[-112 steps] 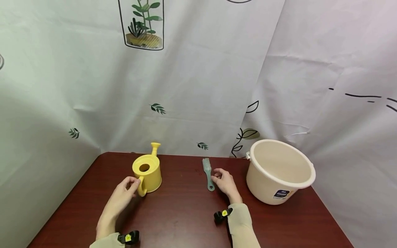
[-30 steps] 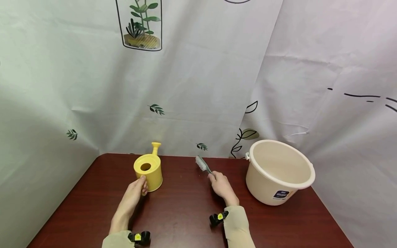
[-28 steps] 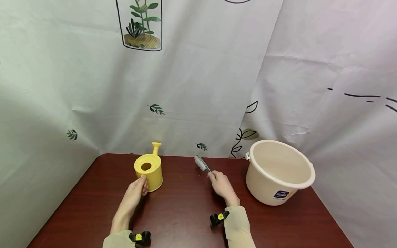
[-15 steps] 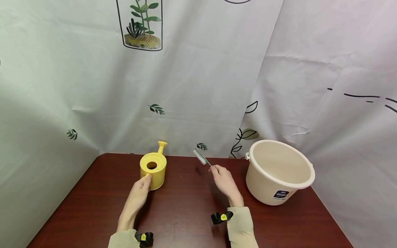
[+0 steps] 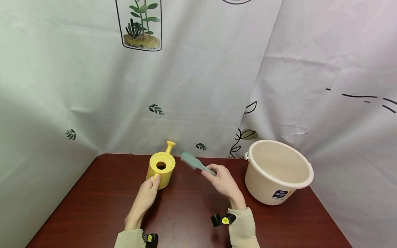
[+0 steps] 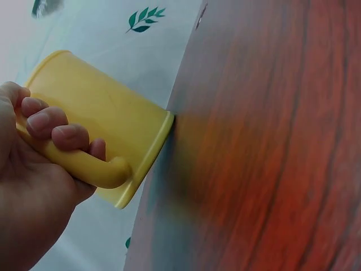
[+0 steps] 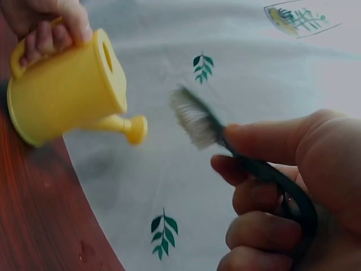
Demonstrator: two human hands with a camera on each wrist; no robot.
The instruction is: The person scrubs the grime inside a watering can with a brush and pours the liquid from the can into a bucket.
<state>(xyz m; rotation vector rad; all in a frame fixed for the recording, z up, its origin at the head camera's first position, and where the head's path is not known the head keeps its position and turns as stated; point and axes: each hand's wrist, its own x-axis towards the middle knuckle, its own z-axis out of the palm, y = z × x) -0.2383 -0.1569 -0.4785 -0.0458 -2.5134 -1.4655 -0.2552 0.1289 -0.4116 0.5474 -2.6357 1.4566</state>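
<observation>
My left hand (image 5: 145, 196) grips the handle of a yellow watering can (image 5: 166, 175), fingers curled round it in the left wrist view. The can leans a little, its spout pointing away to the back right; whether its base touches the table I cannot tell. In my right hand (image 5: 224, 182) is a small green scrub brush (image 5: 192, 160), held by its handle above the table. Its pale bristles (image 7: 192, 120) face down toward the can's side in the right wrist view. A short gap separates the brush head from the spout (image 7: 134, 129).
A cream bucket (image 5: 266, 186) with a dark label stands at the right of the dark red-brown table (image 5: 102, 206), to the right of my right hand. A pale printed cloth (image 5: 198, 86) hangs behind the table's back edge.
Earlier the brush lay on the table; my right hand has lifted it and turned its bristles downward, moving left. My left hand took the watering can's handle and moved it right.
</observation>
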